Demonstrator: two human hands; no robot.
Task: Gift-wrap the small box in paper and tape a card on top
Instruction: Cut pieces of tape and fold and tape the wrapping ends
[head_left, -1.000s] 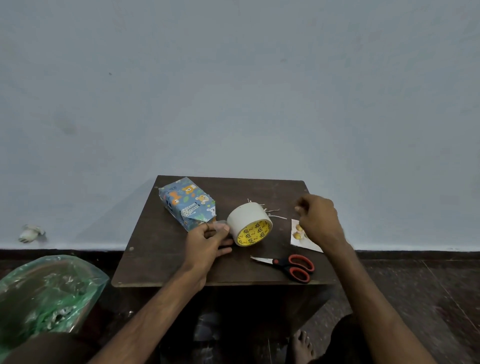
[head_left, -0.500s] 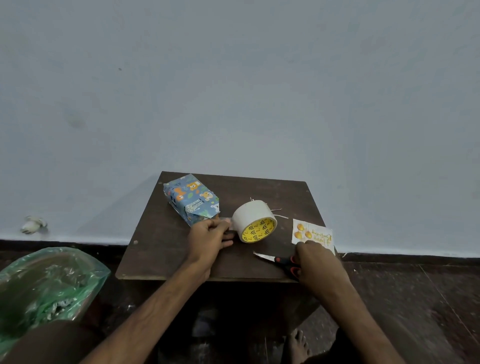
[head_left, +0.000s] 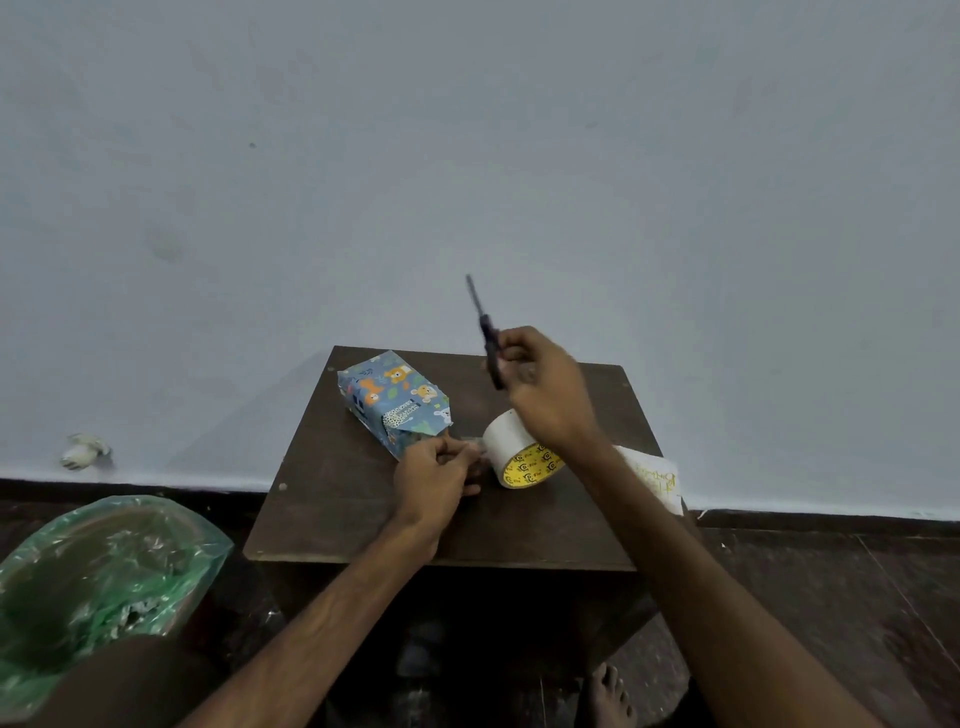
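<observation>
The small box (head_left: 390, 402), wrapped in blue paper with animal prints, lies on the dark wooden table (head_left: 343, 499) at its back left. A white tape roll (head_left: 511, 449) with a yellow core stands just right of it. My left hand (head_left: 435, 480) pinches the loose end of the tape between the box and the roll. My right hand (head_left: 545, 387) is raised above the roll and grips the scissors (head_left: 485, 332), blades pointing up, blurred. The white card (head_left: 657, 478) lies at the table's right edge, partly hidden by my right forearm.
A green plastic bag (head_left: 104, 571) sits on the floor at the left. A pale wall stands right behind the table. My bare foot (head_left: 608, 696) shows under the table's front edge. A small white object (head_left: 83, 449) lies by the wall's base.
My right hand went from near the card to the scissors, picked them up and lifted them above the tape roll. My left hand stayed at the tape end.
</observation>
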